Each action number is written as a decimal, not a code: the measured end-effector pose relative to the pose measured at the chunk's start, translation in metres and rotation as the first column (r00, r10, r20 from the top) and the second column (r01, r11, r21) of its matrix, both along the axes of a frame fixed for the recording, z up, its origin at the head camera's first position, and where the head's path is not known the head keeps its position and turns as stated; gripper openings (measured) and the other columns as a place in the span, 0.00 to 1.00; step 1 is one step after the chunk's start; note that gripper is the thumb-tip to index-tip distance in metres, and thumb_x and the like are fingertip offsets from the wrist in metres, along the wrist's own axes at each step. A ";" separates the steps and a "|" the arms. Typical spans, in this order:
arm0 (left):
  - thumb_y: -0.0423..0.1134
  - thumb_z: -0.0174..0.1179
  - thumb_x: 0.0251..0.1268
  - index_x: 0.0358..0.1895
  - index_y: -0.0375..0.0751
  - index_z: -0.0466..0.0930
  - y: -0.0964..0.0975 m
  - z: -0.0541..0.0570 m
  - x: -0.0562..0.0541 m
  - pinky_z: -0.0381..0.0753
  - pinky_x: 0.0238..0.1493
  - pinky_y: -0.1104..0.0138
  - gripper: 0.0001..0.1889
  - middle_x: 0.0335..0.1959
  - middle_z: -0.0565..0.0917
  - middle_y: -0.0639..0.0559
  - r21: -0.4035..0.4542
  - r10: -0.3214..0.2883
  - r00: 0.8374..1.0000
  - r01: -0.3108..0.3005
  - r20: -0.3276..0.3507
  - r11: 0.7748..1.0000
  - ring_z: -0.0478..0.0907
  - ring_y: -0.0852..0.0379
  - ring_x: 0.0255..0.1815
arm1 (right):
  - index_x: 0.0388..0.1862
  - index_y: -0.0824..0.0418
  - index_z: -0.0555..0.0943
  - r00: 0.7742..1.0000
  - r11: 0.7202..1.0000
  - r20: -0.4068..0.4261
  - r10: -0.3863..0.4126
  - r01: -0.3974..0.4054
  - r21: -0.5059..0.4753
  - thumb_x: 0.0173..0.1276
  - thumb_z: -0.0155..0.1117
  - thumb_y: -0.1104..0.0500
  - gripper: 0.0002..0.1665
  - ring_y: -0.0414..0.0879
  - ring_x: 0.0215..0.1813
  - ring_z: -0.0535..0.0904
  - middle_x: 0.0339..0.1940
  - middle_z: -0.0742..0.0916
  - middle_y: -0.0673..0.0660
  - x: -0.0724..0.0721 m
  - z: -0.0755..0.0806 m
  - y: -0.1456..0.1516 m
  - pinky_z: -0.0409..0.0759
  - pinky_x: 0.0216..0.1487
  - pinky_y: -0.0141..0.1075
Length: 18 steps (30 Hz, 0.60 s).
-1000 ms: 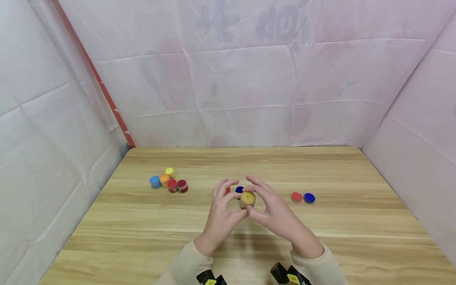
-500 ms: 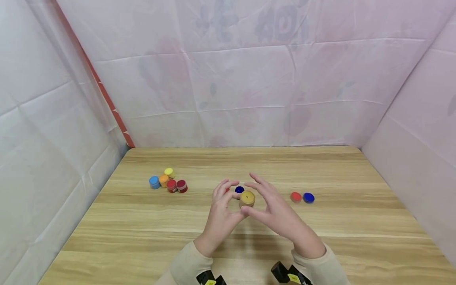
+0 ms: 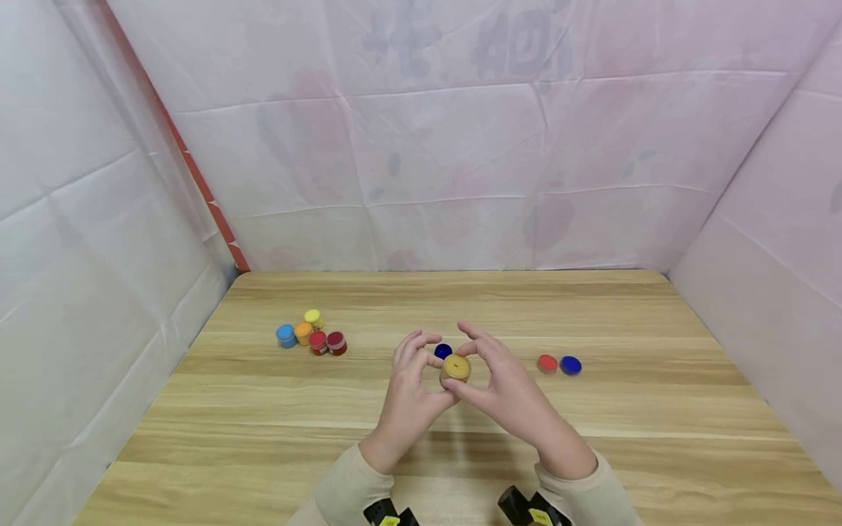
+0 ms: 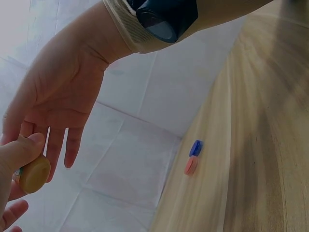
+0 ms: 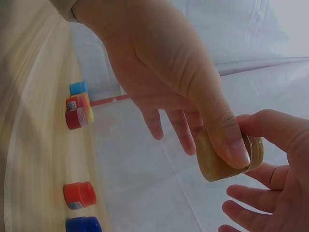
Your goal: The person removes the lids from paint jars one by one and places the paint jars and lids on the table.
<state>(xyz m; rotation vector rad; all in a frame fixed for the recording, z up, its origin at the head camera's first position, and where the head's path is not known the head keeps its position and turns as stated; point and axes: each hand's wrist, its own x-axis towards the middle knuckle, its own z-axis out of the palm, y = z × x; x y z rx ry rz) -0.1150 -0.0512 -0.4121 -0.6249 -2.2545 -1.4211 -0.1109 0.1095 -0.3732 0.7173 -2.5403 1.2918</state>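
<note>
My left hand [image 3: 411, 394] holds a small ochre paint jar [image 5: 215, 159] upright above the table, its thumb pressed along the jar's side in the right wrist view. My right hand [image 3: 509, 394] pinches the ridged ochre lid [image 3: 457, 367] at the top of the jar between thumb and index finger. The other right fingers extend beyond it. Below the hands stand a red paint jar [image 5: 79, 195] and a dark blue jar [image 5: 83, 224]. Flat lids, one red [image 3: 547, 364] and one blue [image 3: 571, 365], lie to the right of the hands.
Grouped at the left of the wooden table [image 3: 263, 431] are a light blue jar [image 3: 286, 336], an orange jar [image 3: 303, 333], a yellow jar [image 3: 313, 318], a red jar [image 3: 319, 342] and a dark red jar [image 3: 337, 342]. White cloth walls [image 3: 447, 161] enclose the table's back and sides.
My right fingers spread off the lid half a second ago and have come back to pinch it. The left hand and the jar stay in nearly the same place.
</note>
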 end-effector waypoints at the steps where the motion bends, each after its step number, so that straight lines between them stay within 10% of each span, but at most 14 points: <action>1: 0.35 0.74 0.43 0.30 0.43 0.73 0.000 0.000 0.000 0.59 0.60 0.43 0.16 0.55 0.73 0.52 0.003 -0.001 1.000 0.001 0.001 1.000 0.55 0.47 0.68 | 0.41 0.58 0.75 1.000 1.000 0.007 0.008 -0.008 -0.005 0.54 0.73 0.58 0.18 0.58 0.67 0.63 0.67 0.70 0.58 0.000 0.000 0.000 0.66 0.59 0.56; 18: 0.55 0.64 0.50 0.32 0.43 0.77 -0.002 0.001 0.001 0.60 0.59 0.41 0.19 0.56 0.73 0.47 0.007 -0.029 1.000 0.029 0.010 1.000 0.55 0.44 0.68 | 0.63 0.59 0.71 0.987 0.992 0.102 0.123 -0.120 -0.038 0.60 0.68 0.54 0.32 0.57 0.70 0.58 0.71 0.65 0.54 0.001 0.002 0.009 0.64 0.59 0.59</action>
